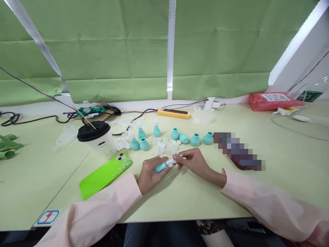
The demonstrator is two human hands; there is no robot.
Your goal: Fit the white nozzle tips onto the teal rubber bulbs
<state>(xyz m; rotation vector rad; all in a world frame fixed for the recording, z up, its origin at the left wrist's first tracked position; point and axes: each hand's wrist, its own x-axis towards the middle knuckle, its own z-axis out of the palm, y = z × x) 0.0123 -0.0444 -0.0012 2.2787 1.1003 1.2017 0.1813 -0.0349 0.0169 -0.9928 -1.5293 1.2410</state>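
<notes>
My left hand (151, 174) is closed around a teal bulb (160, 167) that has a clear piece (169, 162) at its right end. The fingertips of my right hand (194, 160) pinch the far end of that clear piece, near a small white tip. Beyond my hands stand several teal bulbs (194, 140), some open at the top and some with clear pieces on them; one bulb (183, 138) lies tilted among them. A pile of translucent white pieces (167, 146) is spread just past my hands.
A lidded cup (102, 145) with a stick and a bright green phone (105, 175) are at left. A blurred dark phone (238, 151) lies at right. Farther back are a yellow power strip (174, 113), cables, plastic bags and a red package (272, 102). Green pieces (9, 145) sit far left.
</notes>
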